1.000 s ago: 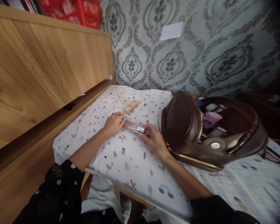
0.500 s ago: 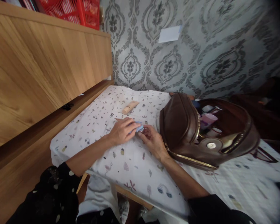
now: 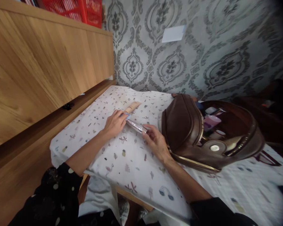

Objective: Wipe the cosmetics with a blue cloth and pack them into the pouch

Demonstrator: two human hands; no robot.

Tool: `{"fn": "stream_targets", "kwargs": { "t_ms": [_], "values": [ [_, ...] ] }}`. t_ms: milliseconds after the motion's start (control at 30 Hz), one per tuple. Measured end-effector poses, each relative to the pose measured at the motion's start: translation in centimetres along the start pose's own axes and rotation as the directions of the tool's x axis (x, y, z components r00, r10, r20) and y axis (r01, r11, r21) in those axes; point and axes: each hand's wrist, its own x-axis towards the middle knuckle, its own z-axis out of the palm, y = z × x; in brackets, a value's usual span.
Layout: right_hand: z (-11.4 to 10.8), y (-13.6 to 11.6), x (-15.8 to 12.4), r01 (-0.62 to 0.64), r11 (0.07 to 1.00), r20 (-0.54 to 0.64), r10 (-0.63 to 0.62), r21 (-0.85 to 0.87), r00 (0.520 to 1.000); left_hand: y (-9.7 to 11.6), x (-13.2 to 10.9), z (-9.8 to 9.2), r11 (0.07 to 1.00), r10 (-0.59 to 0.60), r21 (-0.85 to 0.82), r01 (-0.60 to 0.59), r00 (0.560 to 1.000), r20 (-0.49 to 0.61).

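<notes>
A slim clear cosmetic tube (image 3: 135,125) lies low over the patterned tablecloth (image 3: 132,160), held at both ends. My left hand (image 3: 114,124) is closed on a small blue cloth or wipe (image 3: 128,116) pressed against the tube's far end. My right hand (image 3: 155,141) pinches the near end with fingers curled. Just beyond the left hand lies a beige tube (image 3: 132,107).
An open brown leather bag (image 3: 186,125) lies to the right with pink and white cosmetics (image 3: 212,121) inside. A wooden cabinet (image 3: 37,69) with a ledge runs along the left. Patterned wallpaper stands behind, with a red crate (image 3: 80,11) on top of the cabinet.
Half a second ago my left hand with the blue wipe was by my right hand; now it has slid away along the tube toward its far end.
</notes>
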Motion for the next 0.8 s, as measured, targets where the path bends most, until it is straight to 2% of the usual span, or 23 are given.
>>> {"fn": "stream_targets", "kwargs": {
  "t_ms": [167,300,433,533,600,667,800],
  "values": [
    [0.2,0.2,0.1,-0.022,0.994,-0.012,0.023,0.107,1.000,-0.2,0.0,0.2,1.000,-0.030,-0.004,0.030,1.000,0.008],
    [0.4,0.5,-0.1,-0.028,0.994,-0.015,0.030,0.106,0.999,0.4,0.0,-0.1,0.998,-0.007,-0.058,0.007,1.000,-0.004],
    [0.3,0.2,-0.2,-0.041,0.993,-0.052,0.047,0.110,0.998,2.2,-0.4,-0.4,0.969,0.157,-0.177,-0.170,0.984,-0.082],
    [0.2,-0.4,-0.2,-0.048,0.991,-0.018,0.050,0.123,0.999,4.0,-0.7,-0.5,0.922,0.296,-0.220,-0.320,0.946,-0.134],
    [0.2,-0.8,-0.3,-0.048,0.992,0.008,0.048,0.114,0.999,4.6,-0.8,-0.5,0.906,0.343,-0.217,-0.363,0.931,-0.128],
    [0.1,-1.1,-0.3,-0.063,0.992,0.014,0.061,0.109,0.998,4.5,-0.8,-0.4,0.920,0.326,-0.202,-0.335,0.942,-0.081],
    [0.0,-1.2,-0.4,-0.100,0.991,0.012,0.099,0.089,0.995,2.5,-0.5,0.1,0.981,0.146,-0.135,-0.142,0.989,0.021]
  ]
}}
